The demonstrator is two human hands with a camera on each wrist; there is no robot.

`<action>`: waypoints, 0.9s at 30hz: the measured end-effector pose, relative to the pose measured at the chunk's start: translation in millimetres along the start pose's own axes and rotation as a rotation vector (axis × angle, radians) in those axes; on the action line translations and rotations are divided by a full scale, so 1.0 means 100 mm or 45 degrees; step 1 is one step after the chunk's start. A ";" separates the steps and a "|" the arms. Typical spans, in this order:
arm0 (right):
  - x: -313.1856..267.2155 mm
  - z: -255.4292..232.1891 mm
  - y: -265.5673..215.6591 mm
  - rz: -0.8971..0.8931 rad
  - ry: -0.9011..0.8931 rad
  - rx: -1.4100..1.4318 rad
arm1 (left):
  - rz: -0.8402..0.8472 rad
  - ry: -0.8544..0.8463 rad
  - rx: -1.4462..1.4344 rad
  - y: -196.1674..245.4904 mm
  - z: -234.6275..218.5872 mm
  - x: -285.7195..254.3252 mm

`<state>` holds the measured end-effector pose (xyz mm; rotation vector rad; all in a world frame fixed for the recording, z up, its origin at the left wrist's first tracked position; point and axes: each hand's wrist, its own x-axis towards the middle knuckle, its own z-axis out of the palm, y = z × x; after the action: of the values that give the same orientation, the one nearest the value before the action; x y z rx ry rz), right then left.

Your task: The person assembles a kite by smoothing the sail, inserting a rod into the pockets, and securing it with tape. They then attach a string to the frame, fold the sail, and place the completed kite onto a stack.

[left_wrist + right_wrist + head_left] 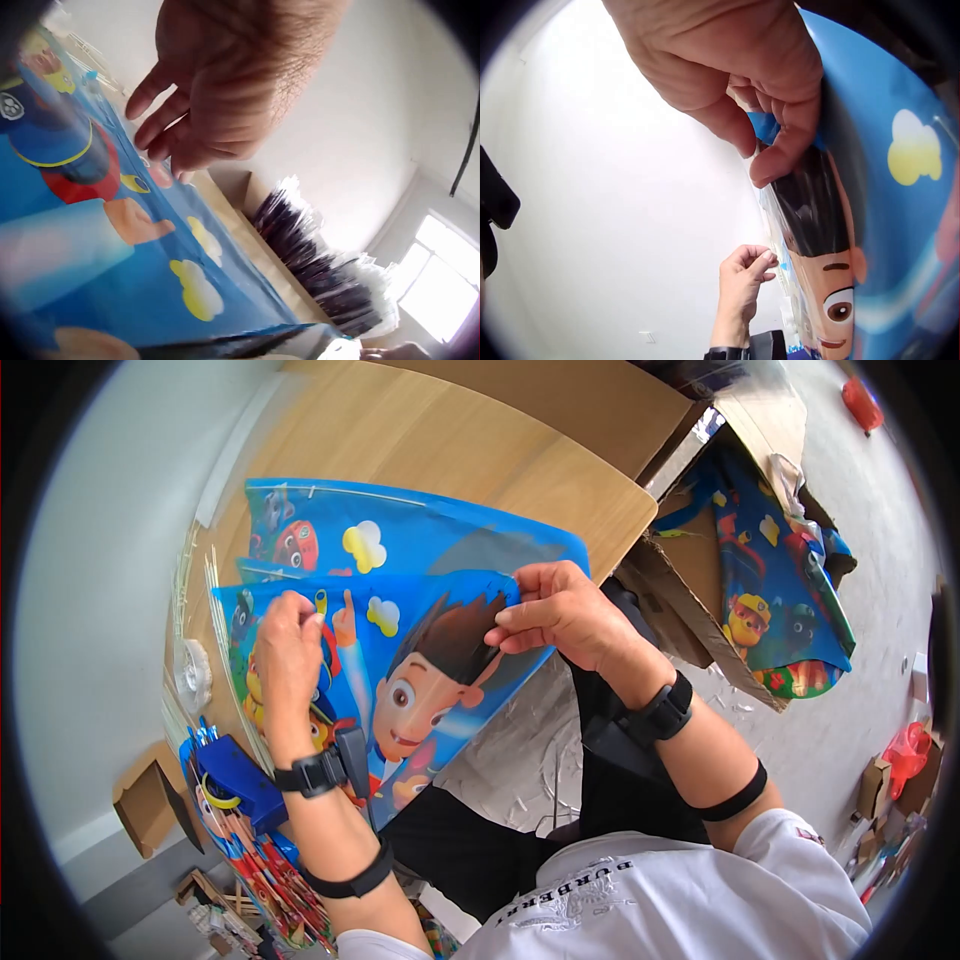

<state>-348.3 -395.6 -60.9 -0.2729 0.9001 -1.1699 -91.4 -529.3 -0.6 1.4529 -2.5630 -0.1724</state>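
A blue kite sheet [405, 670] with a cartoon boy's face is raised at an angle over the table by both hands. My right hand [568, 615] pinches its upper right corner between thumb and fingers, as the right wrist view also shows. Farther left, my left hand [288, 665] has curled fingers, with thumb and fingertips at the sheet's upper edge [133, 161]. Behind it, a second blue kite sheet [405, 525] with a yellow-white cloud lies flat on the wooden table [440, 430].
Thin white rods [183, 585] and a roll of white tape [193, 674] lie along the table's left side. A blue holder [240, 785] stands near colourful printed sticks [285, 880]. At right, a cardboard box [675, 615] holds another printed sheet [765, 575].
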 end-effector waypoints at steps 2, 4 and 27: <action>-0.01 0.02 0.02 -0.028 -0.005 -0.034 | -0.188 -0.309 -0.341 -0.02 0.03 -0.17; -0.04 0.11 0.01 -0.076 0.167 -0.117 | 0.132 -0.198 -0.062 -0.04 0.22 -0.45; 0.21 -0.08 0.11 -0.216 0.351 -0.459 | -1.429 0.872 -0.529 -1.90 -0.80 -3.01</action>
<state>-344.6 -407.2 -82.3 -0.4955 1.3548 -1.2151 236.3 -368.6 8.0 2.0793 -0.9368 -0.2642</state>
